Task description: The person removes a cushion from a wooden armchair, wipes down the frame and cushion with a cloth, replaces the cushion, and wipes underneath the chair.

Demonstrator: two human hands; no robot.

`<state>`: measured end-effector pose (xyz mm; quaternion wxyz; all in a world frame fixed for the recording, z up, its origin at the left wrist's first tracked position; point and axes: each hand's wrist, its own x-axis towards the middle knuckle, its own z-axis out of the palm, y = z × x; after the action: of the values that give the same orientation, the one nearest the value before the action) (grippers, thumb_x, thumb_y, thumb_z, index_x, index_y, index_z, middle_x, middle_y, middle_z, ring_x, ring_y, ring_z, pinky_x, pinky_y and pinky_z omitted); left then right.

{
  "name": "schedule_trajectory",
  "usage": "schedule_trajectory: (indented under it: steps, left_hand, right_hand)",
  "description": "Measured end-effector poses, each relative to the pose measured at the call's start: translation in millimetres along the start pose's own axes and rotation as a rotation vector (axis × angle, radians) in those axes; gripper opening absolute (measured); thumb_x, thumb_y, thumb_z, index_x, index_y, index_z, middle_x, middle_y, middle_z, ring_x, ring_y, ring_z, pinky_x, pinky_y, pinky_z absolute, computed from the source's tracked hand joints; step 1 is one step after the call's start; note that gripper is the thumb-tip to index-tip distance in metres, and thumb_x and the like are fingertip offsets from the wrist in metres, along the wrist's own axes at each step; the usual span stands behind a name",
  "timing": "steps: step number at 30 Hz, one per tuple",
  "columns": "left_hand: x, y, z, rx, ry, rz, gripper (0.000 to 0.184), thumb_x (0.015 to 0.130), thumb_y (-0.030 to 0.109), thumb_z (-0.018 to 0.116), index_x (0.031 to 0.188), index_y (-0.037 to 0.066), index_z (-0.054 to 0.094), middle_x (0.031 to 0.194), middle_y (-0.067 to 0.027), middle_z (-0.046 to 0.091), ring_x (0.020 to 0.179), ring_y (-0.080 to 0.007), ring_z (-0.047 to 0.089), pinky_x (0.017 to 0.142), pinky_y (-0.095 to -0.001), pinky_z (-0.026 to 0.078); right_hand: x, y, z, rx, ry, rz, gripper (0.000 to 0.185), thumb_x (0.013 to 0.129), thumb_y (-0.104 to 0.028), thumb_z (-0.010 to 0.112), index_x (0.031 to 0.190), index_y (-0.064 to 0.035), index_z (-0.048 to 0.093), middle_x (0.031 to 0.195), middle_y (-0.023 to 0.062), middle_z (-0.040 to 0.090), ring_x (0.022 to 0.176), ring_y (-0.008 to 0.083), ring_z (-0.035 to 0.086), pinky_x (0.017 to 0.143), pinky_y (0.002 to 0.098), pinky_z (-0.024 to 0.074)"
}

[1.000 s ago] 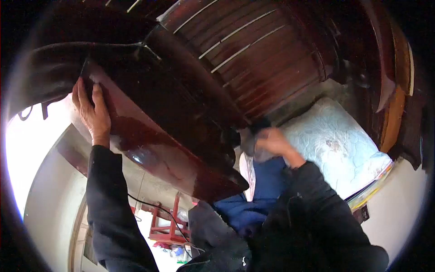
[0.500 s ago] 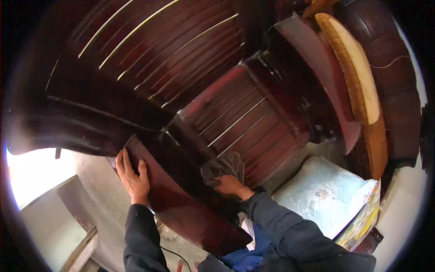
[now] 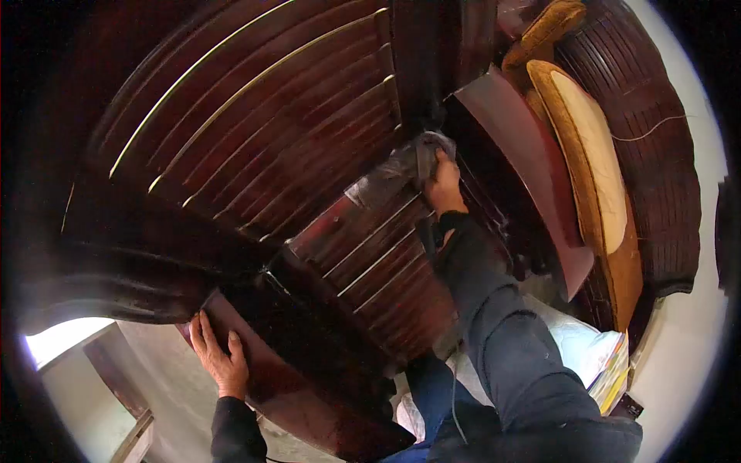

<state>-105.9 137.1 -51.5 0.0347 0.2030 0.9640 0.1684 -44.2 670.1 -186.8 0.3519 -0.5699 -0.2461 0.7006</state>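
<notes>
Since the earlier frame, the right hand [image 3: 445, 189] and the grey cloth [image 3: 417, 163] have moved from the front left part of the slatted seat [image 3: 382, 266] to its back edge, near the corner by the far armrest [image 3: 532, 174]. The right hand is closed on the cloth, its fingers bunched into one end at that corner, while the rest trails leftward along the line where the seat meets the backrest [image 3: 270, 131]. The left hand [image 3: 221, 363] rests in much the same place as before, on the outer edge of the near armrest [image 3: 309, 405] close to the backrest; it is spread, with the fingers stretched forward, the thumb a little apart, and it grips nothing. The seat, backrest and both armrests belong to a dark reddish-brown wooden chair, and pale light shows through several gaps between its slats. The right sleeve [image 3: 502, 332] reaches over the right side of the seat, and dark blue trousers [image 3: 432, 390] show below the seat's front edge. Just beyond the far armrest stands a brown cushion [image 3: 606, 170] with a cream panel, and beyond that is another dark slatted panel [image 3: 648, 147] with a thin pale wire [image 3: 656, 133] across it. A light blue pillow [image 3: 579, 343] lies to the right of the right sleeve, partly hidden by it.
</notes>
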Motion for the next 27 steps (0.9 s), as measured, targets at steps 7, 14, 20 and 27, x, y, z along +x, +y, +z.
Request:
schedule_trajectory:
  steps: [7,14,20,27]
  left_hand:
    - [-1,-3,5,-0.001,-0.03,-0.007,0.066,0.087,0.024,0.056,0.146,0.002,0.037,0.147,-0.023,0.034,0.136,-0.0406,0.032,0.113,-0.0479,0.025]
    - [0,-5,4,0.053,-0.026,0.017,0.067,0.088,0.027,0.056,0.146,0.002,0.036,0.147,-0.0248,0.033,0.136,-0.0421,0.032,0.113,-0.0493,0.025]
    - [1,-4,5,0.08,-0.024,0.036,0.067,0.089,0.033,0.054,0.145,0.0,0.036,0.146,-0.0253,0.034,0.135,-0.0425,0.032,0.113,-0.0503,0.024]
    - [-1,2,-1,0.118,-0.038,-0.004,0.067,0.09,0.034,0.054,0.144,0.0,0.037,0.146,-0.0252,0.035,0.136,-0.0422,0.031,0.113,-0.0501,0.024]
  right_hand:
    - [76,-10,27,-0.056,-0.201,0.096,0.017,0.083,-0.01,0.057,0.099,-0.0052,0.061,0.089,0.0098,0.062,0.078,0.0271,0.062,0.067,0.0415,0.0519]
    - [17,-36,50,-0.038,-0.356,-0.166,0.022,0.083,0.0,0.054,0.103,-0.0084,0.059,0.079,0.0047,0.055,0.067,0.0209,0.056,0.058,0.0373,0.0471]
    - [-35,-35,75,-0.108,-0.377,-0.215,0.041,0.081,0.004,0.052,0.12,-0.0066,0.056,0.091,0.004,0.06,0.07,0.0163,0.054,0.063,0.0324,0.0463]
    - [-106,-137,175,-0.215,-0.36,-0.554,0.036,0.08,0.0,0.051,0.115,0.0004,0.056,0.094,0.0065,0.059,0.079,0.0178,0.053,0.068,0.0327,0.0457]
